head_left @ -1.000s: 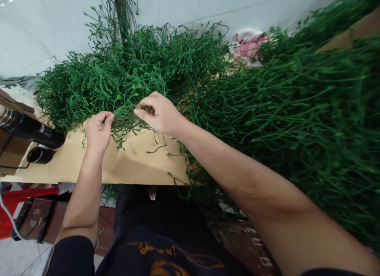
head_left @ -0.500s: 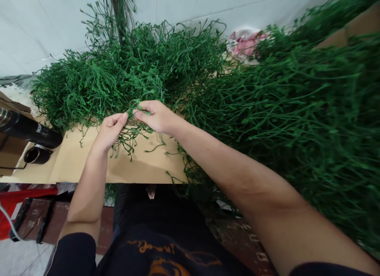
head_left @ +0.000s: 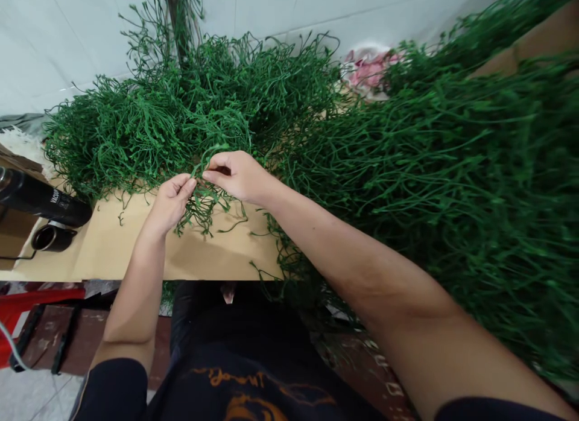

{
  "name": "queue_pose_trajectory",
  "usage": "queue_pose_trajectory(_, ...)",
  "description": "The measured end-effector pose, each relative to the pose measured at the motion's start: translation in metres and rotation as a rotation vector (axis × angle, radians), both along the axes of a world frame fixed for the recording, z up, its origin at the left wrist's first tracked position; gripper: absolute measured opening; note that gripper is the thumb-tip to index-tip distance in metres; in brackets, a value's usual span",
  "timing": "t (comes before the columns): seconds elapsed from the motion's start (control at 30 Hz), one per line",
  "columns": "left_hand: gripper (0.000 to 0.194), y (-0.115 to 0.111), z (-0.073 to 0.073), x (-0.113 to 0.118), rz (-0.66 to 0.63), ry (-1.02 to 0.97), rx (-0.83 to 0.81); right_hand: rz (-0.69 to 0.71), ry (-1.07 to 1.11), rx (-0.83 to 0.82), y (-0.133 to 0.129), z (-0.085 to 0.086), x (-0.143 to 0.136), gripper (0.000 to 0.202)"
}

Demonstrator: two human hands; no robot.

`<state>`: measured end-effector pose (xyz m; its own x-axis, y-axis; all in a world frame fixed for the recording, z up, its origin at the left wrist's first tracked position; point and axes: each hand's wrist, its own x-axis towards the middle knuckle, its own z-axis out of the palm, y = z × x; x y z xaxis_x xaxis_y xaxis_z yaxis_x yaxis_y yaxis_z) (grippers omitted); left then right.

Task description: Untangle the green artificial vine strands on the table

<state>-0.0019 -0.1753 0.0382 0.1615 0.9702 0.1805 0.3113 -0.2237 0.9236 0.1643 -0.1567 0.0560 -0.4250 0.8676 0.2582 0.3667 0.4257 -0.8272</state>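
Note:
My left hand [head_left: 173, 202] is closed, thumb and forefinger pinching thin green plant stems [head_left: 205, 211] whose loose ends hang over the tan board [head_left: 136, 246]. Just to its right, my right hand [head_left: 239, 175] is closed too, thumb and fingertip meeting near the same stems. What lies between those fingertips is too small to make out fully, but a green stem passes there. Behind both hands spreads a tangled heap of green stems [head_left: 149, 125] with small knobbly tips.
A larger pile of green stems [head_left: 429, 167] fills the right side. At left lie a black vacuum flask [head_left: 45, 195] and a dark cup [head_left: 54, 237]. A pink and white crumpled cloth [head_left: 368, 74] rests near the tiled wall [head_left: 271, 11]. The board's front edge borders my lap.
The pinched stems have shifted slightly between my hands, and my left fingers have moved a little to the right and down. The whole view has drifted slightly.

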Motion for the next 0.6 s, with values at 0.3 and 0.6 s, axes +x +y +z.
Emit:
queue_pose_trajectory(0.3,0.035,-0.008,0.000,-0.007,0.008,-0.012,0.015,-0.035,-0.167,0.062,-0.003,0.004,0.003,0.017)
queue_pose_trajectory(0.6,0.037,-0.010,-0.002,-0.002,-0.046,0.007,-0.014,-0.086,-0.371,0.215,-0.005,0.006,0.009,0.016)
